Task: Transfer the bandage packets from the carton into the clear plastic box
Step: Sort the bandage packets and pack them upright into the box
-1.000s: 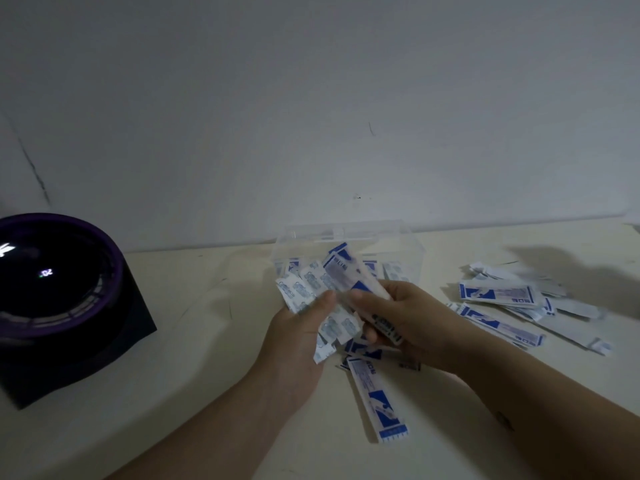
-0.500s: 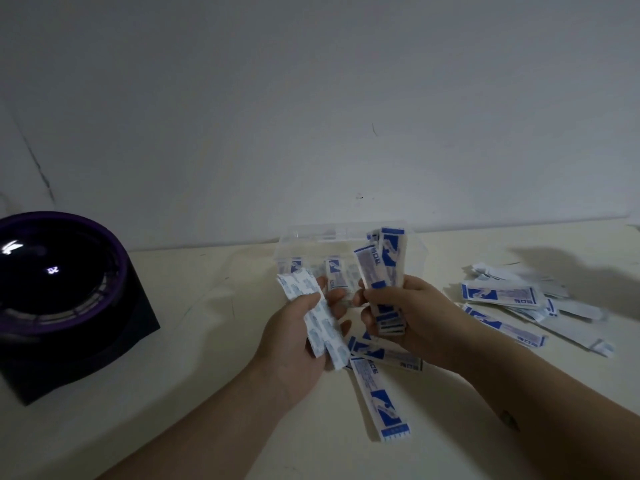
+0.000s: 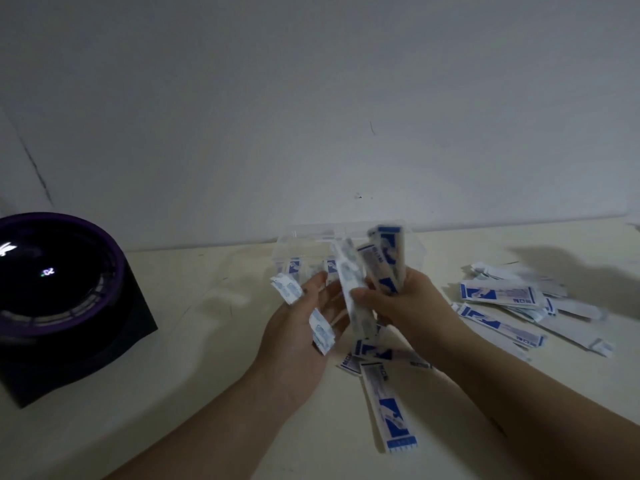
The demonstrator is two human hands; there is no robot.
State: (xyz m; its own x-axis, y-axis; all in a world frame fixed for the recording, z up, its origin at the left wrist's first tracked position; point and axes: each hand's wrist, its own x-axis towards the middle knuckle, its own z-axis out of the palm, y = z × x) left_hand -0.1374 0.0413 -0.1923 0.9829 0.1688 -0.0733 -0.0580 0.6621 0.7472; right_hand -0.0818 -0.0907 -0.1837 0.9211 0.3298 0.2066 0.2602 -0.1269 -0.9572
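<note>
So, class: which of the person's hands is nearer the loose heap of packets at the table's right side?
Right. The right hand, gripping a bundle of packets, sits just left of the heap; the left hand lies farther left, beyond it.

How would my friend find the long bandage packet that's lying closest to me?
Start at the clear plastic box on the cream table, by the white wall. Come toward the person, below the right hand. The long white-and-blue paper packet there points lengthwise at the person, its blue-striped end nearest, unlike the sideways pile of packets further right.
</note>
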